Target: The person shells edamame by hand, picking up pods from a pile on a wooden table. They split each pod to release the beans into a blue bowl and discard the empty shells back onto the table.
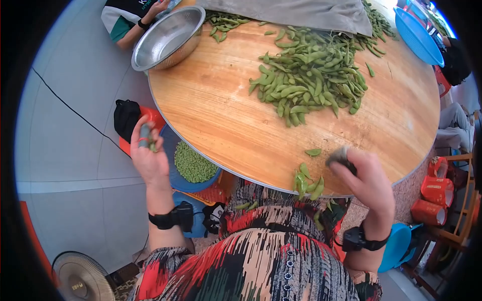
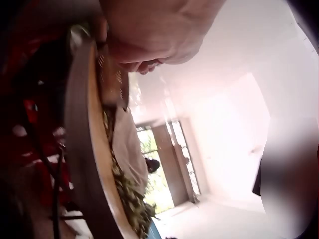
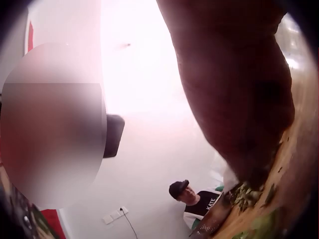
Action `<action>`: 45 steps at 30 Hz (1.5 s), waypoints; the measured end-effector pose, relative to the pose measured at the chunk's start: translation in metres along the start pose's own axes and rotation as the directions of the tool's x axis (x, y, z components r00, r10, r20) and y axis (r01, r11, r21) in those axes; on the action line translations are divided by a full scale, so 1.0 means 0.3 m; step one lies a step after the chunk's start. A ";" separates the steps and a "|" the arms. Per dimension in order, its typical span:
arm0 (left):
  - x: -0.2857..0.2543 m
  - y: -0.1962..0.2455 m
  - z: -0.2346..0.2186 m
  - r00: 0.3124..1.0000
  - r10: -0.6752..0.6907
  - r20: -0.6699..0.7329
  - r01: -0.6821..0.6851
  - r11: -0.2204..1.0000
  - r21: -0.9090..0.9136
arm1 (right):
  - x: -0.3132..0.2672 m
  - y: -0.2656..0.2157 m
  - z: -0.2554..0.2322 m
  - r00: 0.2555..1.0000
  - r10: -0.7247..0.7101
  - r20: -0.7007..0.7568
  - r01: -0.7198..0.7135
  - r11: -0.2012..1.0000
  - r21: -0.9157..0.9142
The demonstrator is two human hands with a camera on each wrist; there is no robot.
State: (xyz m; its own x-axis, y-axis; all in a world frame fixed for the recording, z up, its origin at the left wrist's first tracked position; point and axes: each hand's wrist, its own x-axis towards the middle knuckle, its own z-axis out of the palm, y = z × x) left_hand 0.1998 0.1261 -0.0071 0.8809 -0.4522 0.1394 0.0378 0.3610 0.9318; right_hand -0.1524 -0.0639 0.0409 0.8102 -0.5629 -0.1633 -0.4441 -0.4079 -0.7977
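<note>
To the left of the round table, over a blue basin (image 1: 167, 134) of shelled green beans (image 1: 193, 163), is my left hand (image 1: 152, 163). A grey-green finger cover (image 1: 144, 134) with a red band is on one digit, and its curled fingers pinch a small brownish-green pod piece (image 1: 153, 146). My right hand (image 1: 369, 180) is bent low over the table's near edge, with a dark cover (image 1: 343, 159) on a digit; its fingertips are hidden, so I cannot tell whether it holds anything. Several loose soybean pods (image 1: 303, 178) lie just left of it.
A large heap of soybean pods (image 1: 311, 70) covers the middle of the wooden table (image 1: 216, 100), beside a grey cloth (image 1: 296, 12). A steel bowl (image 1: 173, 37) sits at the far left edge, a blue basket (image 1: 419, 37) at the far right. A fan (image 1: 80, 278) stands lower left.
</note>
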 end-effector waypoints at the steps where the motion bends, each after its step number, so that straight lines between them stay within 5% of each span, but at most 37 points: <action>1: 0.026 -0.031 -0.092 0.999 -0.031 -0.044 0.038 0.982 0.183 | 0.030 -0.014 0.024 0.976 0.015 -0.216 -0.054 0.982 -0.179; 2: 0.048 -0.073 -0.187 0.994 -0.052 -0.093 0.082 0.930 0.359 | 0.071 -0.020 0.065 0.943 -0.034 -0.332 -0.067 0.955 -0.289; 4: 0.070 -0.192 -0.405 0.945 -0.326 -0.030 0.198 0.498 0.845 | 0.167 -0.044 0.130 0.919 -0.061 -0.390 -0.090 0.929 -0.358; 5: 0.065 -0.190 -0.421 0.948 -0.317 -0.034 0.197 0.499 0.844 | 0.200 -0.043 0.148 0.894 -0.083 -0.440 -0.126 0.896 -0.425; 7: 0.060 -0.193 -0.438 0.835 -0.505 -0.221 0.318 0.114 0.941 | 0.232 -0.021 0.163 0.895 -0.095 -0.436 -0.125 0.885 -0.449; 9: 0.093 -0.209 -0.497 0.886 -0.425 -0.184 0.278 0.170 0.945 | 0.243 -0.007 0.163 0.899 -0.113 -0.424 -0.121 0.865 -0.487; 11: 0.110 -0.136 -0.410 0.999 -0.038 -0.022 0.039 0.513 0.857 | 0.218 0.017 0.152 0.890 -0.102 -0.444 -0.121 0.887 -0.446; 13: 0.061 -0.024 -0.149 0.970 0.231 0.079 -0.212 0.639 0.740 | 0.188 0.018 0.142 0.881 -0.078 -0.467 -0.132 0.907 -0.401; 15: -0.027 0.017 0.088 0.960 0.158 0.230 -0.267 0.757 0.596 | 0.158 0.034 0.139 0.877 -0.045 -0.478 -0.146 0.923 -0.355; 17: -0.121 0.011 0.266 0.804 0.091 0.588 -0.465 0.712 0.526 | 0.138 0.056 0.131 0.834 -0.086 -0.545 -0.084 0.957 -0.279; 18: -0.158 0.006 0.346 0.649 0.033 0.760 -0.597 0.642 0.481 | 0.128 0.062 0.124 0.832 -0.087 -0.548 -0.084 0.957 -0.279; 19: -0.217 -0.001 0.434 0.586 0.007 0.811 -0.639 0.620 0.456 | 0.115 0.067 0.116 0.838 -0.066 -0.541 -0.031 0.985 -0.168; 21: -0.283 -0.096 0.545 0.408 0.203 0.890 -0.793 0.562 0.235 | 0.089 0.062 0.095 0.843 -0.047 -0.536 0.021 0.998 -0.056; 23: -0.308 -0.131 0.603 0.350 0.238 0.906 -0.811 0.561 0.166 | 0.058 0.041 0.063 0.926 0.148 -0.346 -0.060 0.966 0.253; 25: -0.313 -0.129 0.626 0.292 0.268 0.918 -0.828 0.552 0.102 | 0.040 0.040 0.055 0.932 0.187 -0.310 -0.059 0.923 0.380; 27: -0.321 -0.115 0.636 0.383 0.096 0.919 -0.740 0.627 0.243 | 0.024 0.049 0.056 0.937 0.229 -0.265 -0.065 0.858 0.509; 28: -0.327 -0.120 0.640 0.381 0.092 0.920 -0.743 0.623 0.245 | 0.022 0.056 0.055 0.938 0.224 -0.264 0.018 0.731 0.682; 29: -0.335 -0.131 0.640 0.537 -0.025 0.843 -0.405 0.869 0.283 | 0.021 0.062 0.054 0.939 0.220 -0.263 0.098 0.563 0.820; 30: -0.345 -0.142 0.639 0.624 -0.197 0.756 0.002 0.968 0.251 | 0.019 0.067 0.056 0.956 0.188 -0.225 0.066 0.608 0.791; 31: -0.354 -0.152 0.636 0.625 -0.202 0.754 0.000 0.966 0.259 | 0.013 0.061 0.059 0.957 0.187 -0.221 0.066 0.602 0.796; 33: -0.369 -0.167 0.636 0.630 -0.361 0.688 0.448 0.892 0.058 | 0.006 0.037 0.063 0.989 0.141 0.045 -0.100 0.407 0.908; 38: -0.399 -0.133 0.645 0.637 -0.434 0.636 0.582 0.812 -0.029 | 0.015 0.062 0.057 0.992 0.054 0.116 -0.127 0.319 0.939; 40: -0.403 -0.134 0.635 0.628 -0.470 0.621 0.636 0.769 -0.061 | 0.020 0.066 0.053 0.987 0.003 0.159 -0.157 0.178 0.971; 45: -0.428 -0.131 0.644 0.675 -0.484 0.557 0.599 0.800 -0.030 | 0.029 0.072 0.067 0.980 0.060 0.188 -0.198 0.285 0.938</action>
State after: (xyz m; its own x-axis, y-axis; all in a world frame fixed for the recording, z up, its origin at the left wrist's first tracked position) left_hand -0.0059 0.0123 0.0031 0.3136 -0.9341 -0.1704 0.5718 0.0425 0.8193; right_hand -0.1471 -0.0631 0.0106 0.8398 -0.4408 -0.3170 0.0723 0.6693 -0.7394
